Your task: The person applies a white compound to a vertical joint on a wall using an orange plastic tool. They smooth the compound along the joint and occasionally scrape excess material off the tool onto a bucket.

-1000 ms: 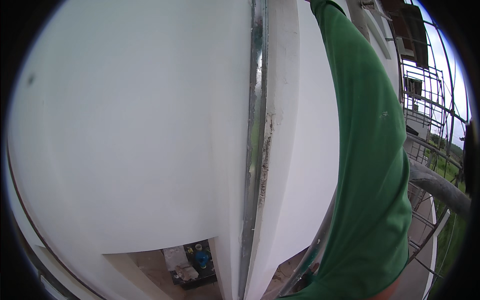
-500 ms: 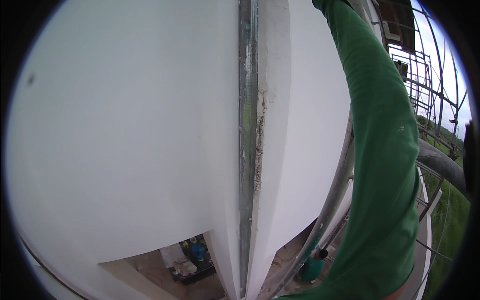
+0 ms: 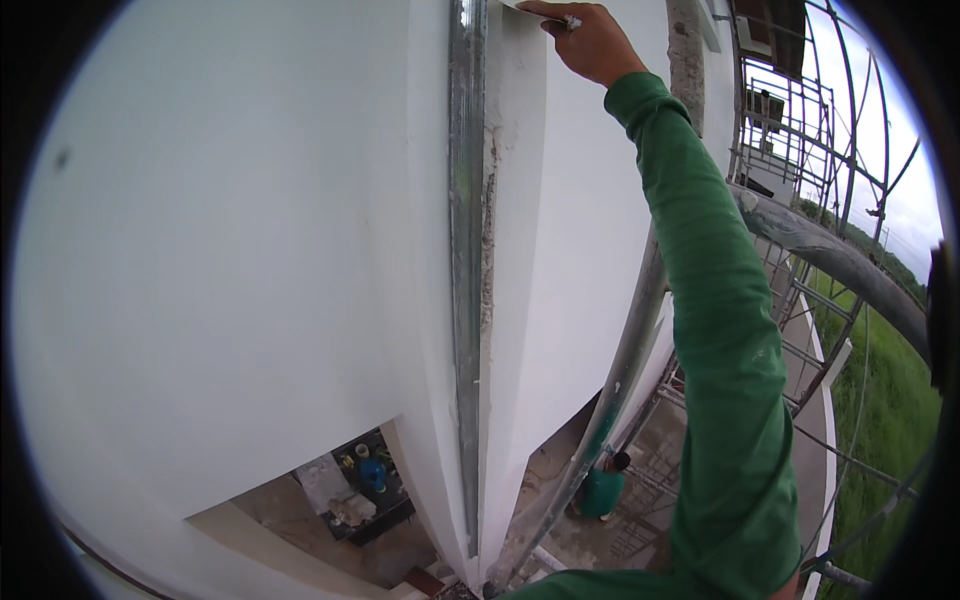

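Think of the view as a big clock. Near 1 o'clock is the right hand, up high at the end of a long green sleeve. Its fingers are bent around a thin, flat tool, gripping it. The tool is just past 12 o'clock, and the top edge cuts some of it off, so I cannot tell if it touches the wall. The left hand's fingers do not show, so I cannot tell what they are doing.

A shiny metal strip runs down from 12 to 6 o'clock. Just beside it, on the 3 o'clock side, is a rough, crumbly edge. A big white wall fills 9 o'clock. Toward 3 o'clock there is a thick gray pipe, with metal scaffolding at 2 o'clock and green grass below that. Far down at 5 o'clock is a person in a green shirt. At 7 o'clock a dark bench holds a blue thing.
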`<state>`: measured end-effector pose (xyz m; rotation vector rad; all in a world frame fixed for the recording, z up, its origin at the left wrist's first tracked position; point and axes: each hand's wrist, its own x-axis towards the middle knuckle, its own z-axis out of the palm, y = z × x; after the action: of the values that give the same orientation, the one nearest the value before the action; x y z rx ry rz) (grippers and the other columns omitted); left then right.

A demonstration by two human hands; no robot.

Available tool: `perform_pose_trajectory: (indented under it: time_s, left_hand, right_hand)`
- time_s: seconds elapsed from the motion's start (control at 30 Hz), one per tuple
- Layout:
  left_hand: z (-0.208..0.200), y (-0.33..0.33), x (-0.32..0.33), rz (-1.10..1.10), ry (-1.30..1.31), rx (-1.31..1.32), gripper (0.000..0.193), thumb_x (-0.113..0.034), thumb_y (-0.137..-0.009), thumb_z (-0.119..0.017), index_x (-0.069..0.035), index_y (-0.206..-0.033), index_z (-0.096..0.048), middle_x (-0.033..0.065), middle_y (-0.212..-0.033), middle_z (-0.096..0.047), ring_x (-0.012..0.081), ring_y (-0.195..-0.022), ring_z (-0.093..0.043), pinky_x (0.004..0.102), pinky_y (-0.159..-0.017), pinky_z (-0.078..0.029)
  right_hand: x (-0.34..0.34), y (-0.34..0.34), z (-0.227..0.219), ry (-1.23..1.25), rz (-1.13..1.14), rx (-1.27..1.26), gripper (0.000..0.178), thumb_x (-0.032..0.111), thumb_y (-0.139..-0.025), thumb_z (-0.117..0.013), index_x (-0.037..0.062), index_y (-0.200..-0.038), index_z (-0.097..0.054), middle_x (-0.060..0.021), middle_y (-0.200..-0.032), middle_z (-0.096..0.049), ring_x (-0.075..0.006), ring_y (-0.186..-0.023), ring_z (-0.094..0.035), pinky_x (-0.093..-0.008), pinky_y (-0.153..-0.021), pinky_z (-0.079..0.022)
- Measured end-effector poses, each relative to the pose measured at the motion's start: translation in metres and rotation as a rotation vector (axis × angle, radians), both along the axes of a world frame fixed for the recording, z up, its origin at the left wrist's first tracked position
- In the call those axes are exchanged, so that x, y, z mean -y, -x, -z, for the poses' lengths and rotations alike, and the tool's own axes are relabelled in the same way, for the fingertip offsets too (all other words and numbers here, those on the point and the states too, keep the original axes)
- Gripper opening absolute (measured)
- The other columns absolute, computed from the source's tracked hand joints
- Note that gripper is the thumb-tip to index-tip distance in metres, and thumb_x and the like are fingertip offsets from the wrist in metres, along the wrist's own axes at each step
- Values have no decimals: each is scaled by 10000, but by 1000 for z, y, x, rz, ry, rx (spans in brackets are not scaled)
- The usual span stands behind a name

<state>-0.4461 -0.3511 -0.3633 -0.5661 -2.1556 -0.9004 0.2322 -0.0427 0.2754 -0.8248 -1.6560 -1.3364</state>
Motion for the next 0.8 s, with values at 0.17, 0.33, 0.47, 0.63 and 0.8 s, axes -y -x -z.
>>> perform_pose_trajectory:
  time_s: [0.17, 0.33, 0.47, 0.63, 0.8]
  left_hand:
    - [27, 21, -2, 40, 24, 52, 291, -324, -934, -563, -75, -1039, -671, 129, -914, -640, 337, -804, -571, 473, -723, -414]
    - [40, 25, -3, 60, 56, 93, 279, -330, -939, -577, -72, -1000, -664, 125, -878, -638, 335, -767, -574, 466, -699, -422]
    - [38, 26, 0, 72, 79, 116, 276, -335, -944, -587, -70, -969, -659, 122, -849, -636, 333, -739, -576, 460, -680, -429]
    - [-9, 21, 18, 122, 230, 299, 317, -352, -958, -590, -44, -950, -661, 132, -832, -657, 338, -731, -607, 451, -667, -471]
    - [-52, -23, 26, 81, 389, -42, 463, -429, -971, -585, 28, -1019, -639, 177, -855, -685, 355, -758, -637, 459, -667, -515]
  right_hand:
    - [10, -1, 70, 136, 53, -98, 470, -38, -889, -611, 235, -1255, -724, -127, -1138, -721, -326, -994, -679, -403, -913, -568]
    - [16, 5, 145, 155, 27, -71, 589, -96, -764, -650, 207, -1268, -692, -26, -1239, -711, -271, -1088, -661, -380, -939, -580]
    - [25, 10, 188, 208, -77, -159, 615, -176, -779, -604, 156, -1290, -686, -70, -1213, -721, -276, -1096, -660, -373, -923, -588]
    - [27, 5, 175, 160, -229, -250, 558, -135, -775, -616, 144, -1254, -677, -27, -1232, -712, -286, -1124, -645, -385, -953, -568]
    - [11, 20, 115, -133, -94, -126, 616, -100, -792, -606, 134, -1362, -582, -31, -1365, -638, -300, -1242, -582, -395, -973, -562]
